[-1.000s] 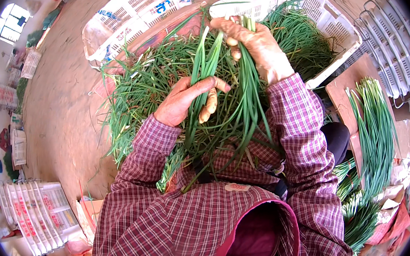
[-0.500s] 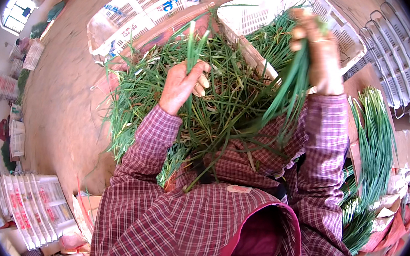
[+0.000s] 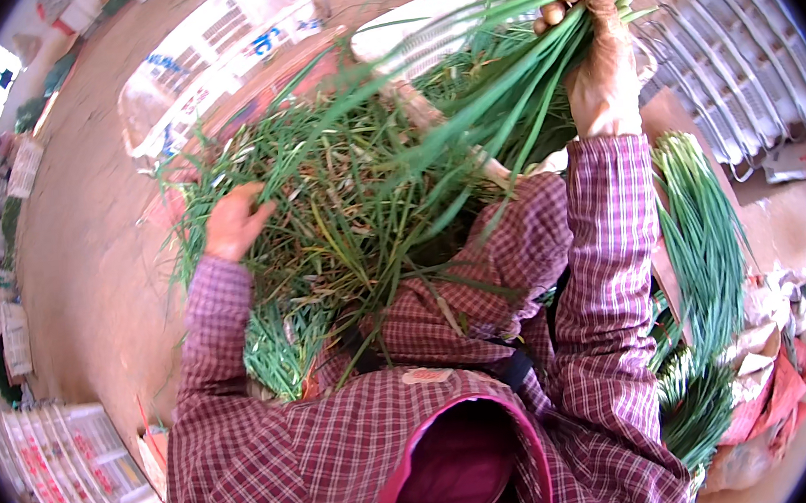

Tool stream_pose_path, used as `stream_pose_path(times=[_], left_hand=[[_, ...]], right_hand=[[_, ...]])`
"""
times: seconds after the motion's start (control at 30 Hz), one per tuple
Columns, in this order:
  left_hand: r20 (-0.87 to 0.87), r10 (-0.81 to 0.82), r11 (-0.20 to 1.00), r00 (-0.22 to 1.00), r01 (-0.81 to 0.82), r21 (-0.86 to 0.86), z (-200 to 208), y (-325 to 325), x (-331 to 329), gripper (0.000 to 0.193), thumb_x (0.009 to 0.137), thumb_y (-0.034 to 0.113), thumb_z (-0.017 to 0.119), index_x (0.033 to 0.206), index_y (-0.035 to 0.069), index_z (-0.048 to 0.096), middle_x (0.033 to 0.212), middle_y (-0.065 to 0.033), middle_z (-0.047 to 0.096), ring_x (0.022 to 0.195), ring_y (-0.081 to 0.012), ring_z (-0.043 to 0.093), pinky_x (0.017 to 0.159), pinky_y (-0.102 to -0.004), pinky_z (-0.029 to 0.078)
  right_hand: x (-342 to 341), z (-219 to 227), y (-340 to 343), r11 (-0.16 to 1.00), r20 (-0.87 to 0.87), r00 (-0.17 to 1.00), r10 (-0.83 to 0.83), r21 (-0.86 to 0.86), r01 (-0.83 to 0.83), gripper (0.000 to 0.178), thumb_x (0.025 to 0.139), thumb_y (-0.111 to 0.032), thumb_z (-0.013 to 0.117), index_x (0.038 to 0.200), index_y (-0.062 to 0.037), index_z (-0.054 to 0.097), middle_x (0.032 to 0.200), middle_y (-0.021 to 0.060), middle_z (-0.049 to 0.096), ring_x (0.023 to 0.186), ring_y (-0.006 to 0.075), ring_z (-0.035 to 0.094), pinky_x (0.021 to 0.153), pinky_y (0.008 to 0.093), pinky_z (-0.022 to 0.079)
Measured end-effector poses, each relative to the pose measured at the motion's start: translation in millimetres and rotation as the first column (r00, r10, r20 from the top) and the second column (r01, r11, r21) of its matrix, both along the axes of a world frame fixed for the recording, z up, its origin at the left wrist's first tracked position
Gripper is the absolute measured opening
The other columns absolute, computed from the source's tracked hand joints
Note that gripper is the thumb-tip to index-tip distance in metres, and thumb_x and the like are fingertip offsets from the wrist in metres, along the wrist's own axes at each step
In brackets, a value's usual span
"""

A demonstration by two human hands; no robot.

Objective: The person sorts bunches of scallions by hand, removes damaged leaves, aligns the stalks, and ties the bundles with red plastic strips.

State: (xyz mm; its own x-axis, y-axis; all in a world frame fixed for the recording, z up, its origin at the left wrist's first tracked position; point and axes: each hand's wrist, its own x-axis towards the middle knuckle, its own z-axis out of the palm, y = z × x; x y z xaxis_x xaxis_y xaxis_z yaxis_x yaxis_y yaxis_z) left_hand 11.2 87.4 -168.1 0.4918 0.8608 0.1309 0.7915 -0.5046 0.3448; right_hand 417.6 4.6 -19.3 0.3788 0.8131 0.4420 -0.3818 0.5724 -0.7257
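My right hand [image 3: 601,83] is raised at the upper right, closed round a bunch of chives [image 3: 511,63]. Its pale stem ends stick out by the fingers, and the long green leaves trail left, blurred at their tips. Over the left side of a tangled pile of loose chives [image 3: 338,190] is my left hand [image 3: 235,222]. Thumb and fingers there stand apart, and I see no stalks held between them. The pile, with some yellowed leaves in it, lies in front of my lap. Beyond the bunch, a white plastic basket [image 3: 421,48] holds more chives, partly hidden.
Another white basket [image 3: 216,65] stands at the far left. Neat chives [image 3: 700,230] lie on cardboard at my right, above red and white bags [image 3: 774,370]. Stacked baskets [image 3: 735,50] stand far right, more crates [image 3: 73,473] near left. Brown floor [image 3: 104,214] stretches left.
My left hand has moved left, and the few stalks it held are gone from it. The bunch in my right hand has swung up, its leaves now trailing left. The whole view has shifted.
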Motion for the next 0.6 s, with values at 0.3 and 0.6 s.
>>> stream_pose_path(times=[0.3,0.6], left_hand=[[0.579,0.047,0.957,0.814,0.129,-0.260,132.0,-15.3,17.7,0.057,0.080,0.021,0.066,0.130,0.000,0.046,0.117,-0.0159,0.059,0.103,-0.0233,0.059,0.087,-0.0378,0.047],[0.877,0.060,0.598,0.476,0.686,-0.413,141.8,-50.7,206.2,0.085,0.070,0.014,0.075,0.137,-0.004,0.026,0.127,-0.0141,0.047,0.114,-0.0225,0.050,0.097,-0.0345,0.043]], right_hand=[[5.7,-3.9,-13.1,0.952,0.121,0.981,-0.150,-0.248,0.177,0.035,0.080,-0.038,0.068,0.092,-0.0059,0.061,0.073,0.0017,0.059,0.058,0.0094,0.058,0.055,0.0238,0.053],[-86.6,-9.8,-21.7,0.957,-0.001,0.990,0.143,-0.254,-0.138,0.029,0.078,-0.019,0.073,0.098,-0.0012,0.061,0.079,0.0046,0.061,0.077,0.0136,0.057,0.071,0.0262,0.047]])
